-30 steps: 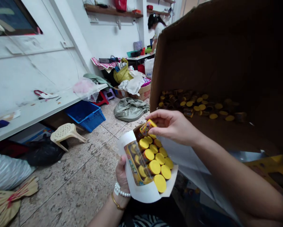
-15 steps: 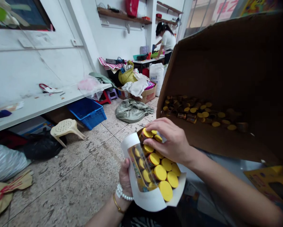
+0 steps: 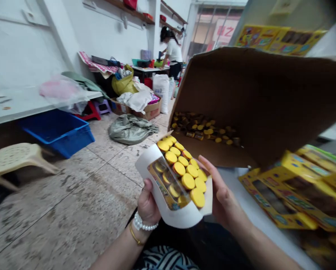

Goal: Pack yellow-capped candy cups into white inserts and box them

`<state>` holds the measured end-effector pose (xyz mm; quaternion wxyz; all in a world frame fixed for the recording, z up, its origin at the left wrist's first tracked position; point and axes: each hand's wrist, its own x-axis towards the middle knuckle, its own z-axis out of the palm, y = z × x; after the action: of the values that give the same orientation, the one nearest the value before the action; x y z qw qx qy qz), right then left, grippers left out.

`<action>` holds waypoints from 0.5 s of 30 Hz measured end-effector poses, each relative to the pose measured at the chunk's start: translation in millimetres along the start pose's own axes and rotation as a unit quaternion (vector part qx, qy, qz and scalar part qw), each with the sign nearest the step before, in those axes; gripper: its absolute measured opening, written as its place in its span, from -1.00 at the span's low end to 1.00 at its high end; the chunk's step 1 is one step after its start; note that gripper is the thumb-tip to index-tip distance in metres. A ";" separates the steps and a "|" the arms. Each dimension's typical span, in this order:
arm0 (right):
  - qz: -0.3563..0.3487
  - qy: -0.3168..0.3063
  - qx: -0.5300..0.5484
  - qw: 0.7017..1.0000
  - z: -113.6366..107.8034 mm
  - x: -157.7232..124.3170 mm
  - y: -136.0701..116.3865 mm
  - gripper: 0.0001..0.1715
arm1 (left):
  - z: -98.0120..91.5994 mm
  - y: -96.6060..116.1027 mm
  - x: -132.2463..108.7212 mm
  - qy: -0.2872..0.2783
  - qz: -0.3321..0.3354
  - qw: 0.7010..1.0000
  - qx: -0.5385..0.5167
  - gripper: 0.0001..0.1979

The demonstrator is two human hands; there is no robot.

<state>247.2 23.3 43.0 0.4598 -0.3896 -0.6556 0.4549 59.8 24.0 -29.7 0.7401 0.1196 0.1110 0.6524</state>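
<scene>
An open cardboard box [image 3: 173, 215] with white flaps and a clear window lies tilted above my lap. Small tubs with round yellow lids [image 3: 188, 181] fill it in rows, lids facing up. My left hand [image 3: 148, 204] grips the box's left side, thumb on the white flap, fingers hidden underneath. Along the right side, my right hand [image 3: 222, 195] holds the box between thumb side and hidden fingers, one finger stretched along the edge. Beyond the hands, a large brown carton [image 3: 212, 82] lies on its side with many loose yellow-lidded tubs [image 3: 208, 131] inside.
Yellow printed window boxes [image 3: 285, 191] are stacked at right, and more yellow boxes [image 3: 280, 39] stand behind the carton. On the floor at left are a blue crate [image 3: 58, 131], a cream stool [image 3: 18, 159] and a grey-green cloth [image 3: 131, 128]. A person [image 3: 172, 50] leans over a far table.
My right hand has left the lids at the box's far end and moved to its right side. The lids now sit in more even rows. The view has swung right.
</scene>
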 end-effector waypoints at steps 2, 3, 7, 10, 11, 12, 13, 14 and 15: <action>0.020 0.070 0.051 0.996 -2.4 -15.1 9.5 -0.05 | -0.2 -14.5 1.4 0.013 -0.055 0.998 0.015 -0.58; 0.031 0.105 0.066 0.992 -5.5 -19.5 13.7 -0.10 | -1.4 -22.3 0.2 0.026 -0.069 0.997 0.033 -0.61; 0.083 0.190 0.097 0.973 -32.2 -24.1 23.6 -0.29 | -8.0 -53.7 -12.6 0.063 -0.135 0.981 0.124 -0.77; 0.104 0.191 0.101 0.971 -62.8 -16.6 27.6 -0.30 | -10.2 -77.5 -16.3 0.039 -0.224 0.965 0.131 -0.79; 0.104 0.194 0.092 0.971 -73.4 -12.6 29.8 -0.30 | -10.8 -85.1 -14.6 0.026 -0.243 0.962 0.122 -0.78; 0.099 0.202 0.083 0.971 -83.3 -8.7 32.6 -0.30 | -11.9 -91.8 -11.9 0.014 -0.256 0.960 0.114 -0.78; 0.086 0.216 0.074 0.970 -92.1 -5.6 35.9 -0.32 | -13.7 -97.2 -8.8 0.006 -0.266 0.958 0.107 -0.78; 0.068 0.234 0.062 0.968 -99.2 -4.0 39.5 -0.33 | -16.4 -100.9 -5.9 0.000 -0.275 0.956 0.103 -0.80; 0.048 0.251 0.045 0.966 -104.0 -4.7 43.2 -0.35 | -20.0 -102.7 -3.8 -0.002 -0.283 0.954 0.102 -0.83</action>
<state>352.1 56.0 17.6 0.6038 -0.5014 -0.4787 0.3935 149.4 8.6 -81.6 0.8785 0.1595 0.2046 0.4013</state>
